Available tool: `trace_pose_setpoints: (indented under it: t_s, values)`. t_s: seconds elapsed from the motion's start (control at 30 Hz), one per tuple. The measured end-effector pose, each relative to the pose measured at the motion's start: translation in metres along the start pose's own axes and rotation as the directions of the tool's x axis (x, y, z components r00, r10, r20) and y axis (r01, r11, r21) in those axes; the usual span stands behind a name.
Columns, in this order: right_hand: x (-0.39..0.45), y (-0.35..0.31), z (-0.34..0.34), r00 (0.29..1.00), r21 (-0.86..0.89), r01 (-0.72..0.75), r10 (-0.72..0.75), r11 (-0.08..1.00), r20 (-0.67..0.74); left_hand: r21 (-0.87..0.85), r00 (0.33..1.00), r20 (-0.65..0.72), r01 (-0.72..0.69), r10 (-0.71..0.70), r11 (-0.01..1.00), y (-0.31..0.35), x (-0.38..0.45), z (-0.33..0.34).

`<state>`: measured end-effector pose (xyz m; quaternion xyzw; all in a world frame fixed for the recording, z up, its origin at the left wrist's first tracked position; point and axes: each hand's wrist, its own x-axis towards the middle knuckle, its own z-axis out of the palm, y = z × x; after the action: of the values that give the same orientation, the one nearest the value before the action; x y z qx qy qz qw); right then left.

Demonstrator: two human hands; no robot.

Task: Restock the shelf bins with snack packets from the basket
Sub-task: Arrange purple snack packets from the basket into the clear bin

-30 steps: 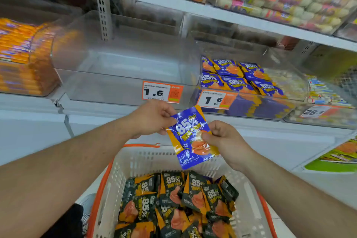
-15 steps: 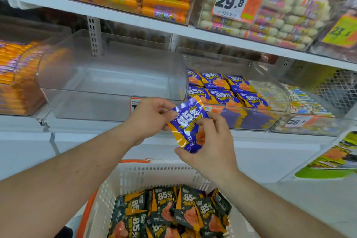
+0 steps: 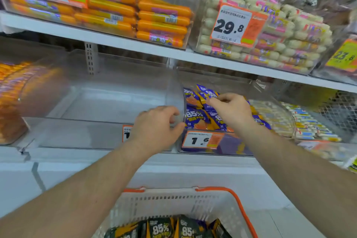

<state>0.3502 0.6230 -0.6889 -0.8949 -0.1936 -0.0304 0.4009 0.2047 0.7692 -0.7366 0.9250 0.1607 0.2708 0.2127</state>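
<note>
Purple packet (image 3: 209, 96) pinched in right hand (image 3: 232, 111) above the packet bin (image 3: 228, 149); left hand (image 3: 157, 124) gripping its wall. Placing step; next, release, then back down to basket (image 3: 173, 201).

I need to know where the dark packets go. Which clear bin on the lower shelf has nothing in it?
The wide clear bin directly left of the blue-packet bin, where the left hand rests; its neighbours all hold stock.
</note>
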Motion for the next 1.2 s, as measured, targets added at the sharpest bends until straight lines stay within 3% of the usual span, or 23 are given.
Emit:
trace_pose_setpoints:
  t_s: [0.13, 0.27, 0.47, 0.57, 0.7, 1.07, 1.13, 1.2]
  values:
    - [0.047, -0.012, 0.030, 0.999, -0.109, -0.001, 0.006, 0.994, 0.046, 0.220, 0.999, 0.000, 0.045, -0.047, 0.974, 0.004, 0.003, 0.012]
    - [0.084, -0.022, 0.066, 0.996, -0.228, -0.012, 0.032, 0.974, 0.085, 0.273, 0.998, -0.068, 0.028, -0.010, 0.962, 0.004, 0.001, 0.018]
    - [0.109, -0.014, 0.101, 0.972, -0.321, 0.081, -0.004, 0.943, 0.234, 0.249, 0.993, -0.106, -0.017, 0.045, 0.968, 0.002, 0.001, 0.019]
    - [0.108, -0.008, 0.104, 0.972, -0.291, 0.080, -0.009, 0.953, 0.235, 0.254, 0.992, -0.114, -0.014, 0.044, 0.967, 0.001, 0.002, 0.021]
    - [0.108, 0.001, 0.109, 0.956, -0.464, 0.216, -0.091, 0.859, 0.277, 0.262, 0.990, -0.129, -0.016, 0.052, 0.965, 0.000, 0.002, 0.023]
    - [0.104, -0.001, 0.111, 0.945, -0.574, 0.150, 0.053, 0.805, 0.322, 0.211, 0.998, -0.065, 0.012, 0.002, 0.977, 0.003, 0.001, 0.020]
    - [0.102, -0.003, 0.109, 0.951, -0.570, 0.161, 0.028, 0.805, 0.308, 0.207, 0.999, -0.048, 0.015, -0.005, 0.978, 0.005, 0.003, 0.017]
    - [0.094, -0.008, 0.102, 0.978, -0.540, 0.155, -0.050, 0.827, 0.204, 0.195, 1.000, -0.028, 0.016, -0.010, 0.981, 0.007, 0.002, 0.014]
